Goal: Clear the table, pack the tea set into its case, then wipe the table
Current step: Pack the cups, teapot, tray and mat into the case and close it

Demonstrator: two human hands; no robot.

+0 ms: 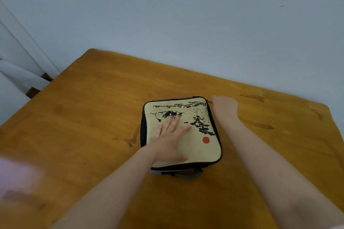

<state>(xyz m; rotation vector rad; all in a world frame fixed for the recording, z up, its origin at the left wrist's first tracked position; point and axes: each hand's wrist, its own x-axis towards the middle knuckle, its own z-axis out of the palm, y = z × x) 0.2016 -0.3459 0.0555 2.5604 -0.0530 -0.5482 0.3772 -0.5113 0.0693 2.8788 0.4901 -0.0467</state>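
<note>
The tea set case [202, 150] lies flat on the wooden table [89, 117]. It is beige with black ink drawings, a red dot and a black zipped edge, and its lid is down. My left hand [172, 139] presses flat on the lid with fingers spread. At the case's far right corner my right hand [223, 106] has its fingers curled and seems to pinch the zipper pull, which is barely visible. A grey handle strap [178, 174] shows at the near edge.
Dark stains mark the table to the right [260, 125] and left [130, 142] of the case. A blurred pink shape [16, 176] sits at the near left edge. A pale wall runs behind the table.
</note>
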